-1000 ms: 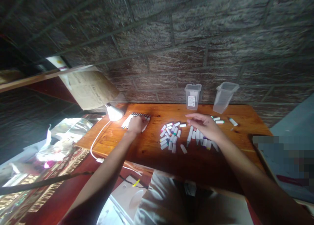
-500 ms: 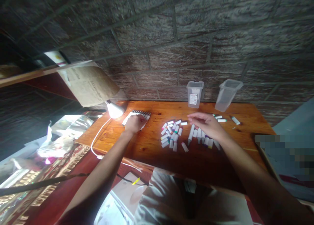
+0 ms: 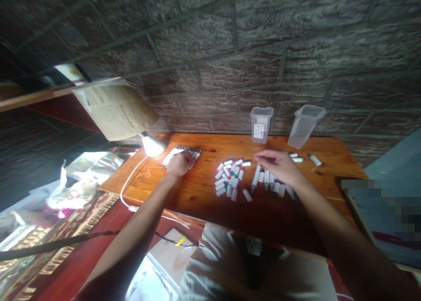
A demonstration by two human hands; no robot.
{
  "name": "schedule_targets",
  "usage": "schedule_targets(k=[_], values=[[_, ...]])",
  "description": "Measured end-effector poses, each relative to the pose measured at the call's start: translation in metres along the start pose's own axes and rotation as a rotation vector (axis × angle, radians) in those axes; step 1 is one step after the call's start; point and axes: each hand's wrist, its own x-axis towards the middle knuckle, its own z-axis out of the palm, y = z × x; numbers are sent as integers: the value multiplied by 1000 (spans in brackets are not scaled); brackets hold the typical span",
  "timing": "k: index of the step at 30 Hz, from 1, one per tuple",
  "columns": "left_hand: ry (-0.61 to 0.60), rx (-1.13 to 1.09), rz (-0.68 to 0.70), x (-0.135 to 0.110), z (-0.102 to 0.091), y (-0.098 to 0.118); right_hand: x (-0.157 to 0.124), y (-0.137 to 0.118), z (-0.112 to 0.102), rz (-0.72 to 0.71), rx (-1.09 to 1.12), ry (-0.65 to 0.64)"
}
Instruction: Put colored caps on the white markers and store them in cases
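My left hand (image 3: 178,164) lies at the back left of the wooden table (image 3: 200,198), fingers curled over a row of dark-tipped markers (image 3: 193,150) laid side by side. My right hand (image 3: 279,165) hovers over a second row of white markers (image 3: 267,179). Its fingers stretch out to the left, and I see nothing in them. Between the hands lies a heap of short white marker pieces with coloured ends (image 3: 230,178).
Two clear plastic containers (image 3: 261,125) (image 3: 304,125) stand at the brick wall. A lit lamp (image 3: 153,145) with a white cable (image 3: 128,182) sits at the table's left corner under a sheet of paper (image 3: 115,110). A loose marker (image 3: 315,160) lies at the right.
Both hands stay where they were on the table. The view has shifted slightly, and my right hand's fingers have dropped a little closer to the row of markers.
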Motion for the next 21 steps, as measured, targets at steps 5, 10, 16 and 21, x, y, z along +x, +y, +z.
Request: schedule_targets(k=[5,10,16,21], values=[[10,-9,-2,2,2,-3,1,3,-8,-151,-365,-16],[28,-21,13,-3,-5,2,0,8,-6,-193,-551,-162],[62,-218,255,-27,-18,37,-6,6,10,-170,-662,-230],[-18,-391,501,-39,1,67,-10,-5,19,-136,-786,-214]])
